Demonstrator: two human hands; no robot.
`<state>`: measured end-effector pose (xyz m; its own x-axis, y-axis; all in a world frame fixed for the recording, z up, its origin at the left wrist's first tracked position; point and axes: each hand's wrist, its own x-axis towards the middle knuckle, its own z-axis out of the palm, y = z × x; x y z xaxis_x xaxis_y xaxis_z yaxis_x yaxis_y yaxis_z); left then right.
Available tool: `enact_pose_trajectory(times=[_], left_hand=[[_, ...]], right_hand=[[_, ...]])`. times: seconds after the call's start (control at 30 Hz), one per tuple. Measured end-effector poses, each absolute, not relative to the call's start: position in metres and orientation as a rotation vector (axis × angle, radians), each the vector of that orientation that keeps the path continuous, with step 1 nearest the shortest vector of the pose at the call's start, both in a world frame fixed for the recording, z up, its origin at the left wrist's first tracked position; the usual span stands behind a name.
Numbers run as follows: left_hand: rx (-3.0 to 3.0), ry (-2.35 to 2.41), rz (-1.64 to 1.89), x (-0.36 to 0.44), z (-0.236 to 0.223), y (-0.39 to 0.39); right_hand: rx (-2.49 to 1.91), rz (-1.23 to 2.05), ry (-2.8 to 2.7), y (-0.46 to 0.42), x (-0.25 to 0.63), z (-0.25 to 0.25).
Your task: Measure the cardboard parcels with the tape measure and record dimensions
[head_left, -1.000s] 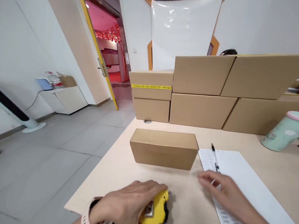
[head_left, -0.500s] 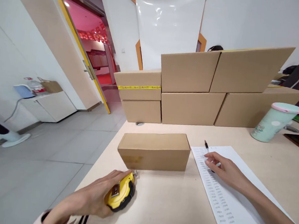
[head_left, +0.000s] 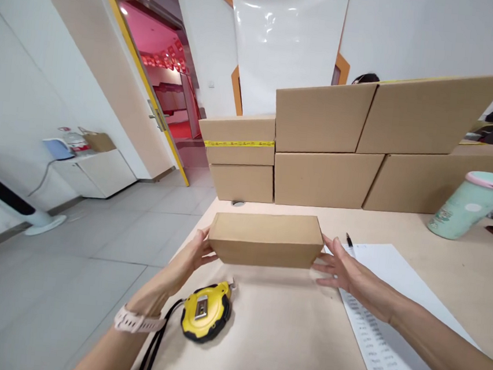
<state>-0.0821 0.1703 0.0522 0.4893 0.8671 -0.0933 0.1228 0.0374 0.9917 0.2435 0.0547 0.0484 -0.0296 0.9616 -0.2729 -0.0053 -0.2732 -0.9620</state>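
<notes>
A long brown cardboard box (head_left: pixel 266 242) is between my two hands near the middle of the table. At its left end, my left hand (head_left: pixel 194 252) presses with the fingers. My right hand (head_left: pixel 338 266) grips the opposite end, its lower fingers spread near the front corner. A soft shadow lies below the box's front edge; I cannot tell whether it is slightly raised. Closer to me, a yellow and black tape measure (head_left: pixel 207 311) with a black strap lies on the table, untouched, beside my left forearm.
Printed paper sheets (head_left: pixel 409 305) lie under my right forearm, with a pen (head_left: pixel 349 240) at their top edge. Stacked cardboard boxes (head_left: pixel 325 178) line the table's back. A mint-green cup (head_left: pixel 466 209) stands at right. The table's left edge drops to grey floor.
My left hand has let go of the tape measure and moved up to the box's left end. My right hand has left the paper and pen for the right end.
</notes>
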Motion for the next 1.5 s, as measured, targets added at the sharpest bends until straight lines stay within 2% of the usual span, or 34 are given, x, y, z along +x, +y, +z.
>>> enact_pose_trajectory(times=[0.17, 0.33, 0.53, 0.63, 0.73, 0.8, 1.0, 1.07, 1.13, 1.23, 1.3, 1.4, 1.5], left_hand=[[1.478, 0.921, 0.832, -0.092, 0.036, 0.159], [1.706, 1.055, 0.708, -0.097, 0.038, 0.143], [2.142, 1.344, 0.647, -0.072, 0.056, 0.118], [2.251, 1.348, 0.547, -0.064, 0.056, 0.119], [2.293, 1.261, 0.602, -0.058, 0.051, 0.131], [2.327, 1.209, 0.626, -0.052, 0.047, 0.142], [2.414, 1.2, 0.552, -0.045, 0.033, 0.162], [2.441, 1.218, 0.526, -0.048, 0.034, 0.156], [2.472, 1.247, 0.525, -0.047, 0.041, 0.143], [2.556, 1.187, 0.551, -0.027, 0.054, 0.11], [2.665, 0.962, 0.559, -0.001, 0.058, 0.083], [2.734, 0.562, 0.347, 0.05, 0.043, 0.048], [2.934, 0.447, 0.359, 0.102, 0.01, 0.029]], right_hand=[[-1.303, 1.269, -1.142, 0.051, 0.245, 0.024], [-1.574, 1.084, -1.324, 0.038, 0.254, 0.012], [-2.266, 0.31, -1.453, 0.057, 0.312, 0.018], [-2.315, 0.425, -1.411, 0.066, 0.325, 0.014], [-1.937, 0.857, -1.388, 0.067, 0.308, 0.017], [-1.747, 1.025, -1.369, 0.067, 0.29, 0.023], [-1.655, 1.118, -1.375, 0.072, 0.265, 0.02], [-1.661, 1.071, -1.471, 0.071, 0.273, 0.015], [-1.785, 0.867, -1.562, 0.069, 0.29, 0.013], [-2.207, 0.418, -1.531, 0.07, 0.325, 0.014], [-2.437, 0.255, -1.48, 0.073, 0.346, 0.014], [-2.554, 0.27, -1.519, 0.078, 0.361, 0.007], [-2.406, 0.362, -1.593, 0.085, 0.356, -0.005]])
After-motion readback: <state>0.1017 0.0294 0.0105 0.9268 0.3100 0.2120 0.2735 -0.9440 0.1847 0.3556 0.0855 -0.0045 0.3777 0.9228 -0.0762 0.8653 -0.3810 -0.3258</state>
